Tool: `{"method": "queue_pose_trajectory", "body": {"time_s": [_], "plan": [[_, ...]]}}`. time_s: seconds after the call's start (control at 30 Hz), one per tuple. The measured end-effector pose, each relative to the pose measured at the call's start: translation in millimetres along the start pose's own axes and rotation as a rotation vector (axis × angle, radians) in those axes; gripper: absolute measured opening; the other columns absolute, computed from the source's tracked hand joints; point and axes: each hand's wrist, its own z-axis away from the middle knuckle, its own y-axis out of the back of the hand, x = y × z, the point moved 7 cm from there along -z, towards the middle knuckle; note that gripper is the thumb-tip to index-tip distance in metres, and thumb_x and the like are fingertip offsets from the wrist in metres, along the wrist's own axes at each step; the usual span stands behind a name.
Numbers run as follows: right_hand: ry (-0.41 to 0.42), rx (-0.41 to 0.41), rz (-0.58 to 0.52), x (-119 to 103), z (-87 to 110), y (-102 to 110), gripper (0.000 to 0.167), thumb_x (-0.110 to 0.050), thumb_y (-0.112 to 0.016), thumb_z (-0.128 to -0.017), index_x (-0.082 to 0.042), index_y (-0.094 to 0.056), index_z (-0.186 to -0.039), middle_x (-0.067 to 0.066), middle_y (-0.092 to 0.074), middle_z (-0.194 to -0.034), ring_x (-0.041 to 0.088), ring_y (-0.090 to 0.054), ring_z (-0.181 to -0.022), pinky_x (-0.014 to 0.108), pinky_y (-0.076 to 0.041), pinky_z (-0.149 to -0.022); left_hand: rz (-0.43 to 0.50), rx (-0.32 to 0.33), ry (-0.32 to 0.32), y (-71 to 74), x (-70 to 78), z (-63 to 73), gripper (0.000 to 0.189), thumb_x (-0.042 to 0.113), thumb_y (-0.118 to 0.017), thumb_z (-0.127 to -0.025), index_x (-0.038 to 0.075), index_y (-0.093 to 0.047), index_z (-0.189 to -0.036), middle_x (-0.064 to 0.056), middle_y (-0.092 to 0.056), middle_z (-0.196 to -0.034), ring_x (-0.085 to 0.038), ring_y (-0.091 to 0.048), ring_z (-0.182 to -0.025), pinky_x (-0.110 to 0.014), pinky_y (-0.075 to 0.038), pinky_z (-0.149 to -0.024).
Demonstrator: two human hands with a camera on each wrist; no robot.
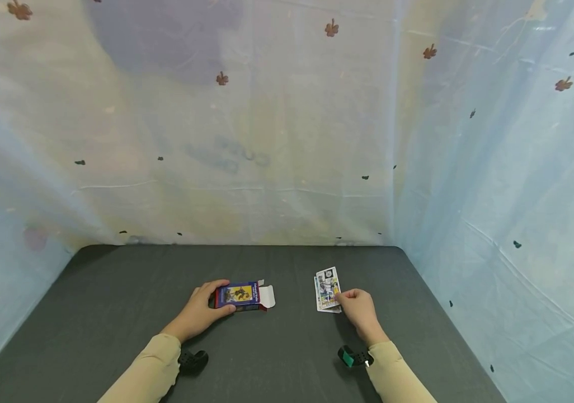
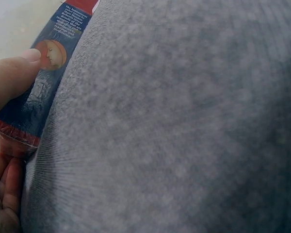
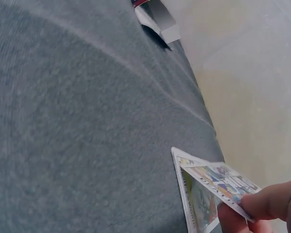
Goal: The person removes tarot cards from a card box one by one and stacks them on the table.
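Note:
Thumb and fingers of my left hand (image 1: pixel 198 308) grip a blue and red card box (image 1: pixel 240 293) with a picture on its face. The box lies on the table, its white flap (image 1: pixel 268 296) standing open toward the right. In the left wrist view, my thumb presses the narrow printed side of the box (image 2: pixel 51 90). To the right, my right hand (image 1: pixel 360 310) pinches a picture card (image 3: pixel 223 180) at its near corner. That card is tilted up over at least one other card (image 3: pixel 188 206) lying on the cloth.
A dark grey cloth covers the table (image 1: pixel 287 347). Translucent plastic sheeting (image 1: pixel 287 140) with small leaf shapes hangs behind the table and at both sides. Dark wrist straps (image 1: pixel 193 361) sit below both hands.

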Motion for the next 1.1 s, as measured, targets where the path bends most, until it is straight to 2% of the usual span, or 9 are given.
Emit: {"method": "queue_pose_trajectory", "body": {"time_s": [0.27,0.63,0.97,1.1], "plan": [[0.022,0.019,0.069,-1.7,4.2,2.9,0.021,-0.023,-0.065,-0.09,-0.005,-0.063,-0.079,0.003,-0.054,-0.069,0.017,-0.046,-0.059,0.031,-0.036,-0.052,-0.002,0.002,-0.007,0.2,0.6,0.2,0.079,0.059,-0.072,-0.079,0.028,-0.042,-0.145,-0.006,-0.042,-0.143,-0.026,-0.037,-0.119,-0.054,-0.037,-0.095],[0.028,0.033,0.095,2.6,3.0,2.1,0.018,-0.02,-0.065,-0.089,-0.002,-0.062,-0.087,0.004,-0.055,-0.073,0.018,-0.048,-0.063,0.031,-0.037,-0.055,0.007,0.0,-0.007,-0.7,-1.4,-1.0,0.08,0.059,-0.072,-0.079,0.027,-0.042,-0.145,-0.006,-0.041,-0.144,-0.026,-0.037,-0.119,-0.053,-0.037,-0.095],[0.035,0.026,0.167,5.1,1.9,-0.2,0.019,-0.021,-0.066,-0.087,-0.003,-0.061,-0.088,0.005,-0.058,-0.077,0.02,-0.051,-0.066,0.033,-0.039,-0.057,0.001,0.004,-0.033,-0.4,-2.5,-1.9,0.081,0.061,-0.07,-0.079,0.026,-0.041,-0.146,-0.008,-0.04,-0.144,-0.027,-0.037,-0.119,-0.054,-0.037,-0.095],[0.038,0.025,0.183,6.0,2.0,-1.2,0.019,-0.022,-0.066,-0.087,-0.004,-0.061,-0.086,0.005,-0.058,-0.077,0.02,-0.05,-0.065,0.033,-0.039,-0.056,0.004,0.004,-0.021,-0.3,-2.1,-1.5,0.08,0.06,-0.07,-0.079,0.027,-0.041,-0.146,-0.008,-0.04,-0.145,-0.027,-0.037,-0.12,-0.054,-0.037,-0.095]]}}
